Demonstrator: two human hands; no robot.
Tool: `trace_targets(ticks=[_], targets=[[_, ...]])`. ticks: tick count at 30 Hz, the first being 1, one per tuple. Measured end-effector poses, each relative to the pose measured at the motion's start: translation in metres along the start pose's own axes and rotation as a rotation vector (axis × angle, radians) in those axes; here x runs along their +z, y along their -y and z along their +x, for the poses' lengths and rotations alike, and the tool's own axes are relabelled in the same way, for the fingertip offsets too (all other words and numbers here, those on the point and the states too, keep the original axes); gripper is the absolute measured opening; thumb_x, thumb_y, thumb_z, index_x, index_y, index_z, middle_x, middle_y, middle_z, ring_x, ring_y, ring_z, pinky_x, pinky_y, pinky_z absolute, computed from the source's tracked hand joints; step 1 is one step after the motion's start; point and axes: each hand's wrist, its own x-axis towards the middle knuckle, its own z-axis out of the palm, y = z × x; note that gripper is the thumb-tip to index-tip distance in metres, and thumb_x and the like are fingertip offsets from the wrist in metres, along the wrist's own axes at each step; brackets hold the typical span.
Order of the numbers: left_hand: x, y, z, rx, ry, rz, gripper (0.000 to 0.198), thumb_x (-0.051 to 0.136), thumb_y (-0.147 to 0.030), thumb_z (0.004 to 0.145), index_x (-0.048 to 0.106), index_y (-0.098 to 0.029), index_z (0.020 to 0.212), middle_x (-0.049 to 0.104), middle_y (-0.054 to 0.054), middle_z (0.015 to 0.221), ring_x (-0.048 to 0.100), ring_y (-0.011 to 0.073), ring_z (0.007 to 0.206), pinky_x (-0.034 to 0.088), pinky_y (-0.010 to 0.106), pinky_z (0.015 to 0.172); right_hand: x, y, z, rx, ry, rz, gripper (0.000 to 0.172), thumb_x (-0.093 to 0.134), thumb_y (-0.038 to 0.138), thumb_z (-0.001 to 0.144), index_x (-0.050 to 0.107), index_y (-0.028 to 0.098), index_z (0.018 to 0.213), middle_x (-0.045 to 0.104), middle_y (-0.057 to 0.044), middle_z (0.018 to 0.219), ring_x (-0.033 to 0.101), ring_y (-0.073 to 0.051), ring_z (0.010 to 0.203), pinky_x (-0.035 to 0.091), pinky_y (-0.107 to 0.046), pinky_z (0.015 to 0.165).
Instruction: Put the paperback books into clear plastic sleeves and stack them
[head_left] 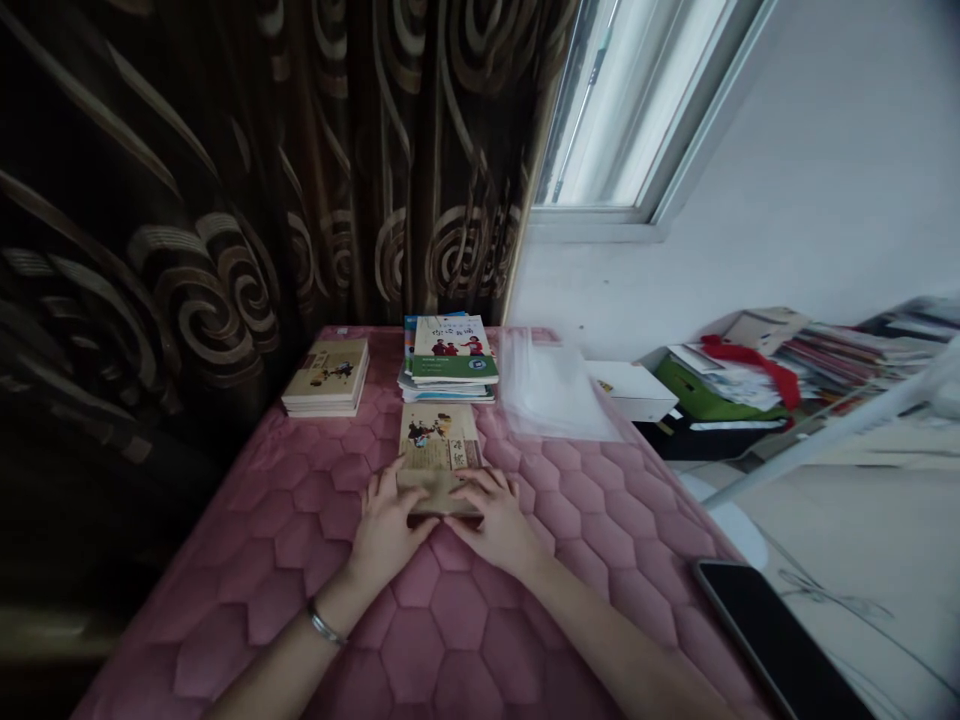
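A tan book [441, 445] with dark illustrated figures on its cover lies on a pink quilted tabletop cover [457, 645]. My left hand [386, 520], with a silver bangle at the wrist, grips the near left corner of the book. At the near right corner, my right hand [496, 520] grips it too, fingers on top and thumb at the near edge. The two thumbs almost meet. Just beyond the book stands a stack of books [451, 358], its top one white and green. A smaller stack of tan books [326, 378] sits at the far left.
Clear plastic sheets [551, 390] lie right of the middle stack. A black phone [776, 635] rests at the right edge. Beyond are a white box [634, 390], a green bag [697, 385] and piled papers. A patterned dark curtain [337, 170] hangs along the left and back.
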Motion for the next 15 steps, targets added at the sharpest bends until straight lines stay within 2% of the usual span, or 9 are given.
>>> trace_targets(ticks=[3,8,15], targets=[[0.003,0.001,0.002,0.009,-0.001,0.008,0.015,0.071,-0.031,0.077,0.071,-0.024,0.09,0.049,0.009,0.133,0.048,0.0299,0.117,0.043,0.05,0.094,0.005,-0.002,0.0,-0.002,-0.021,-0.02,0.023,0.07,0.044,0.077,0.067,0.027,0.093,0.061,-0.006,0.121,0.048,-0.029,0.113,0.035,-0.043,0.087],[0.004,0.003,0.003,0.009,0.011,0.036,0.012,0.07,-0.032,0.078,0.072,-0.026,0.088,0.057,0.007,0.124,0.05,0.0288,0.112,0.041,0.048,0.091,0.009,-0.003,0.002,-0.003,-0.032,-0.045,0.02,0.068,0.045,0.081,0.068,0.027,0.089,0.062,-0.005,0.118,0.05,-0.028,0.11,0.035,-0.042,0.085],[-0.007,0.009,0.005,0.008,0.077,0.006,0.017,0.07,-0.03,0.079,0.073,-0.033,0.096,0.061,0.004,0.118,0.046,0.0279,0.113,0.036,0.049,0.092,-0.006,-0.005,0.002,-0.032,0.027,-0.092,0.013,0.066,0.039,0.084,0.071,0.03,0.093,0.063,-0.004,0.119,0.05,-0.025,0.11,0.034,-0.042,0.086]])
